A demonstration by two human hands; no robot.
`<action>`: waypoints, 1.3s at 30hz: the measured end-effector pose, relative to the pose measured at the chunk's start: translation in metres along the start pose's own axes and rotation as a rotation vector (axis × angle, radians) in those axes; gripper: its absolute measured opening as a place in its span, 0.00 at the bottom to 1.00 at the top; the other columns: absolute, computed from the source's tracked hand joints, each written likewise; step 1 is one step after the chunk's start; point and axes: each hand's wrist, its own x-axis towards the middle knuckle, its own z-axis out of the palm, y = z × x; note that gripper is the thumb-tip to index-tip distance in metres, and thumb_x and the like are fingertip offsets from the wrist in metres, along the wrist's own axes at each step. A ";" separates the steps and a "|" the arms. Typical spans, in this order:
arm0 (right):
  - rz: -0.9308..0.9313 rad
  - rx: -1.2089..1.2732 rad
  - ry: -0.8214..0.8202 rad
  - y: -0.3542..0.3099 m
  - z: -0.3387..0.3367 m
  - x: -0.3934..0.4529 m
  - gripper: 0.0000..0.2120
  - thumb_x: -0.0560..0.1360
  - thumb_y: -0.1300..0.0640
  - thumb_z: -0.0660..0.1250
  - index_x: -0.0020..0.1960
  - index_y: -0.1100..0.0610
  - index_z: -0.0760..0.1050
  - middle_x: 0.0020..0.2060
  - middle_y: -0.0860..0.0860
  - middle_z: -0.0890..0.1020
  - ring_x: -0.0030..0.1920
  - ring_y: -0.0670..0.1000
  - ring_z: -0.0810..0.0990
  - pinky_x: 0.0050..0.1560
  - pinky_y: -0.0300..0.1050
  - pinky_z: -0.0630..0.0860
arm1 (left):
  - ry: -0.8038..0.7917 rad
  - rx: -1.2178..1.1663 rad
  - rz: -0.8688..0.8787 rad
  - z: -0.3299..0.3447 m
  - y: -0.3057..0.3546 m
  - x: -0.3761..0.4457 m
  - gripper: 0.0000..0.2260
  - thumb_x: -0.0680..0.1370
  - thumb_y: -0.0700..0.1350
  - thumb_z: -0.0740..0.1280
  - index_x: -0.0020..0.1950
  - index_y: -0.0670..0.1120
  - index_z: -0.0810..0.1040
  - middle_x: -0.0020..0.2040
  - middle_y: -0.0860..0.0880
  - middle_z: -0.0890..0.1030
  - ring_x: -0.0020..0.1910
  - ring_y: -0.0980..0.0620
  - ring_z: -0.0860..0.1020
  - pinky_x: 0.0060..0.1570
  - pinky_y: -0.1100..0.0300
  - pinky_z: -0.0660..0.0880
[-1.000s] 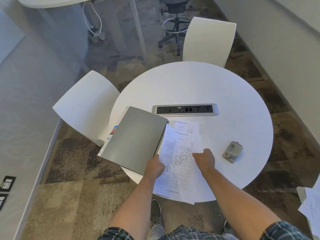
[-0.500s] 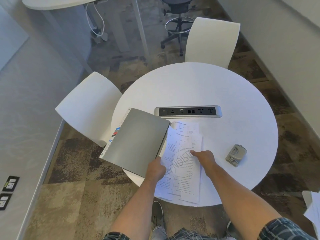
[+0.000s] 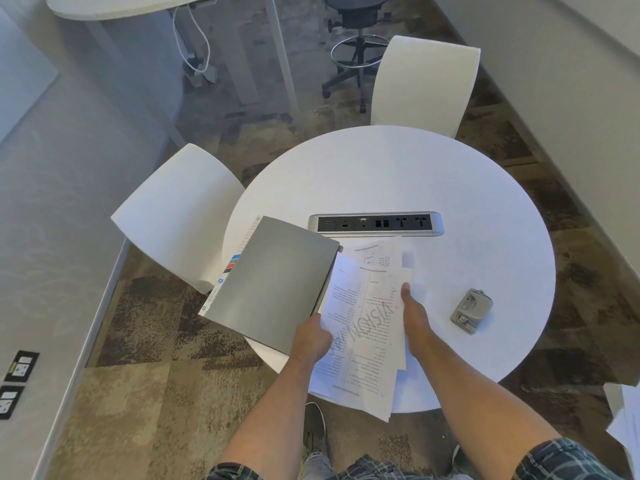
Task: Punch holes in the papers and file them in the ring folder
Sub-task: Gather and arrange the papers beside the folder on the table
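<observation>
Centrally, a round white table (image 3: pixel 467 188) bore a silver-rimmed black socket strip (image 3: pixel 375 224); below that strip lay a loose stack of printed white papers (image 3: pixel 363 327), overhanging the table's near edge, with a grey ring folder (image 3: pixel 273 285), cover raised, just left of the stack and a small grey metal hole punch (image 3: pixel 470 310) well to the strip's lower right. Left hand (image 3: pixel 311 341) gripped the folder cover's near corner, while right hand (image 3: pixel 414 315) rested flat on the papers, fingers extended. Two white moulded chairs (image 3: pixel 424 81) stood beyond and left of the strip.
</observation>
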 end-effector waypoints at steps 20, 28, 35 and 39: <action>0.066 -0.473 -0.238 0.017 -0.050 -0.001 0.21 0.72 0.78 0.63 0.54 0.57 0.82 0.49 0.54 0.88 0.50 0.54 0.86 0.42 0.46 0.84 | -0.035 -0.138 -0.062 -0.011 0.012 -0.006 0.14 0.76 0.37 0.58 0.57 0.47 0.77 0.53 0.50 0.80 0.50 0.51 0.78 0.38 0.62 0.70; -0.045 -0.539 -0.083 0.013 -0.061 0.005 0.19 0.74 0.76 0.62 0.56 0.58 0.80 0.51 0.59 0.85 0.53 0.60 0.84 0.56 0.58 0.83 | 0.086 -0.276 -0.088 -0.009 0.006 -0.012 0.07 0.74 0.36 0.60 0.42 0.45 0.76 0.40 0.50 0.78 0.36 0.54 0.73 0.34 0.63 0.68; -0.165 -0.500 0.117 -0.005 -0.080 -0.003 0.15 0.78 0.68 0.61 0.60 0.56 0.78 0.49 0.55 0.84 0.48 0.56 0.83 0.43 0.47 0.80 | 0.174 -0.272 -0.065 -0.004 0.008 -0.020 0.10 0.74 0.38 0.62 0.50 0.46 0.79 0.46 0.50 0.82 0.42 0.53 0.80 0.35 0.61 0.73; -0.261 -0.432 0.237 -0.016 -0.091 -0.010 0.17 0.79 0.67 0.61 0.65 0.56 0.76 0.54 0.54 0.82 0.51 0.55 0.82 0.48 0.46 0.77 | 0.163 -0.269 -0.030 -0.001 0.010 -0.023 0.12 0.73 0.37 0.61 0.51 0.48 0.78 0.47 0.51 0.82 0.45 0.52 0.80 0.37 0.60 0.74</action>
